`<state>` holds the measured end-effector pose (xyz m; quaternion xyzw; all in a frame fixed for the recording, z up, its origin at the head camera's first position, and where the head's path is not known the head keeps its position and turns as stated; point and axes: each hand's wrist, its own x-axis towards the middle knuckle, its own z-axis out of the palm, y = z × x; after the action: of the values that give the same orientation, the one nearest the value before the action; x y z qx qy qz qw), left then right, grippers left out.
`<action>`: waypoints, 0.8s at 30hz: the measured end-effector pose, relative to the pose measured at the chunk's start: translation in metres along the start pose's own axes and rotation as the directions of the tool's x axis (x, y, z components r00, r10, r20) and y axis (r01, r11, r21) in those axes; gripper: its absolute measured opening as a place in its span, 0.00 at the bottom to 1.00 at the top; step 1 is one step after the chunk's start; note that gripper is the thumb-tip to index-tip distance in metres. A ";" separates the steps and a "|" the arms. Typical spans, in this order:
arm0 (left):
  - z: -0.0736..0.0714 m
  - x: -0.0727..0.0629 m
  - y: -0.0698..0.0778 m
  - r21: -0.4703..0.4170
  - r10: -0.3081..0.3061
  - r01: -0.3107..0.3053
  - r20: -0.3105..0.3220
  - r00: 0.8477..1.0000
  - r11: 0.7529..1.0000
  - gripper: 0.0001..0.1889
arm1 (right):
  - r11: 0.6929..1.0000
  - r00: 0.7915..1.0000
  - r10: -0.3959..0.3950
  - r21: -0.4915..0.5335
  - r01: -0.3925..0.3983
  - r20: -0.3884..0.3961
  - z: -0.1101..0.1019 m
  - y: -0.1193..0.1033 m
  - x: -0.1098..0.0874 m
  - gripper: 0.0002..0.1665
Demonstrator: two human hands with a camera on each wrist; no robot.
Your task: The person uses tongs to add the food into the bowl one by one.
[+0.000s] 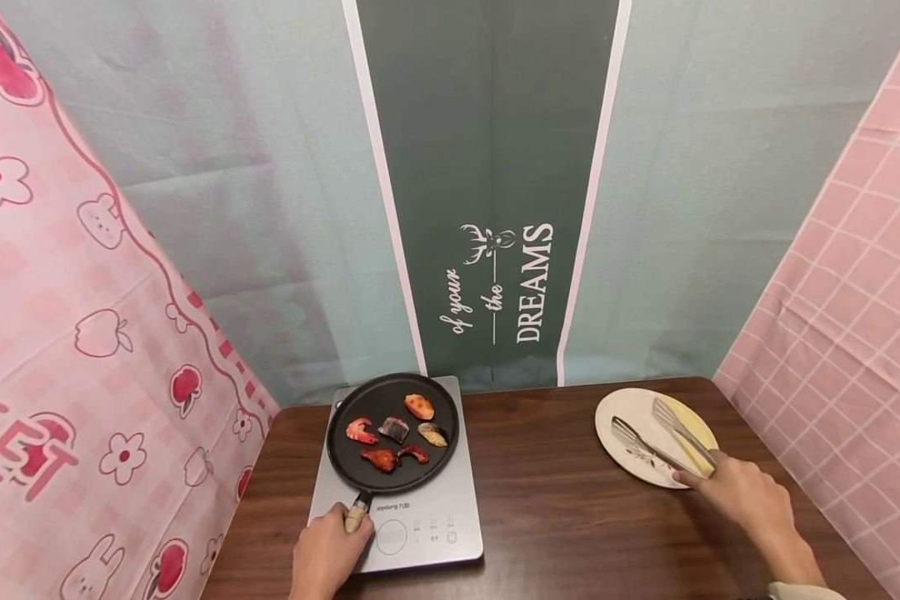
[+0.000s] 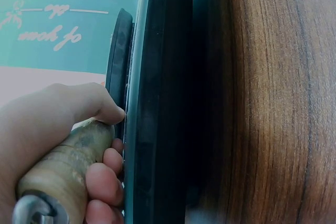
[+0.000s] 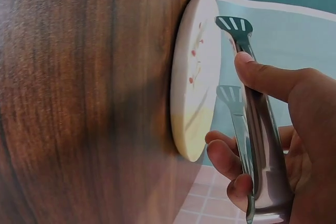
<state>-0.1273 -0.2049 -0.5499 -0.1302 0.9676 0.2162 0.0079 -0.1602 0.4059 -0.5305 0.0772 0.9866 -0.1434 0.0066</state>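
My left hand (image 1: 333,543) grips the wooden handle (image 2: 63,174) of a round black frying pan (image 1: 390,392). The pan sits on a silver induction cooker (image 1: 468,533). Spread in it are a shrimp (image 1: 360,431), a golden-orange piece (image 1: 419,407), a grey-and-pink piece (image 1: 394,429), a yellow-and-dark piece (image 1: 432,434), a reddish-brown piece (image 1: 379,459) and a dark red curled piece (image 1: 413,452). On the right, my right hand (image 1: 746,498) holds metal tongs (image 3: 262,145), their slotted ends spread apart over a white-and-yellow plate (image 1: 621,458). Nothing lies between the tong ends.
Everything stands on a dark wood table (image 1: 536,500). A green curtain (image 1: 487,125) hangs along its back edge. Pink printed cloth (image 1: 120,375) borders the left side, and pink checked cloth (image 1: 832,333) the right.
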 end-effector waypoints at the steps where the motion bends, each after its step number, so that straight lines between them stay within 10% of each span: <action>1: 0.000 0.000 0.000 0.000 0.000 0.000 0.001 1.000 1.000 0.17 | 1.000 1.000 0.002 0.002 -0.002 -0.001 0.001 0.001 0.000 0.56; 24: 0.002 0.000 -0.001 -0.003 -0.002 0.002 -0.002 1.000 1.000 0.17 | 0.999 1.000 0.002 0.047 -0.004 0.024 0.021 0.011 -0.003 0.59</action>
<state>-0.1274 -0.2048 -0.5522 -0.1312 0.9671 0.2177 0.0068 -0.1553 0.4100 -0.5534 0.0771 0.9828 -0.1672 0.0166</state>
